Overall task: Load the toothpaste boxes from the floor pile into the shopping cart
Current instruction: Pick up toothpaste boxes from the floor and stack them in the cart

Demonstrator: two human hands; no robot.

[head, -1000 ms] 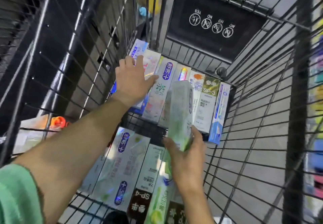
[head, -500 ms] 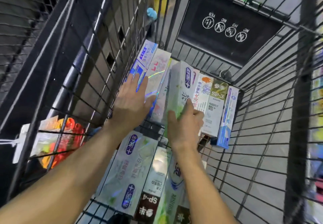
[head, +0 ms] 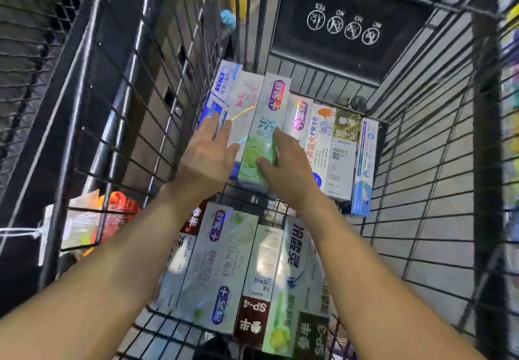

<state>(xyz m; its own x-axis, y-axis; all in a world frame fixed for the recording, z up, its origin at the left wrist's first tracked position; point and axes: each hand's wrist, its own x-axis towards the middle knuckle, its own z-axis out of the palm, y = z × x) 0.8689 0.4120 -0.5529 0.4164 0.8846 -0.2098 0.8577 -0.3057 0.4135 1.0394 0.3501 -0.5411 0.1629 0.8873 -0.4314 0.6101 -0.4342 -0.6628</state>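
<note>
I look down into a black wire shopping cart point(head: 421, 191). Two rows of toothpaste boxes lie on its floor, a far row point(head: 339, 149) and a near row point(head: 219, 261). My right hand point(head: 289, 168) grips the near end of a green-and-white toothpaste box point(head: 265, 123), thumb on its face and fingers along its right side. That box lies in the far row between a pink-printed box point(head: 244, 106) and a holographic one point(head: 299, 118). My left hand point(head: 207, 151) rests flat, fingers straight, on the blue box point(head: 216, 101) and the pink-printed box at the row's left end.
A black flap with white icons point(head: 345, 25) closes the cart's far end. Packaged goods with orange print point(head: 112, 210) sit outside the left wall. Coloured shelf stock point(head: 512, 84) runs along the right edge. Grey floor tiles show through the wire.
My right hand carried the green-and-white box forward from mid-cart and laid it down into the far row. My left hand stayed on the left boxes, shifting slightly.
</note>
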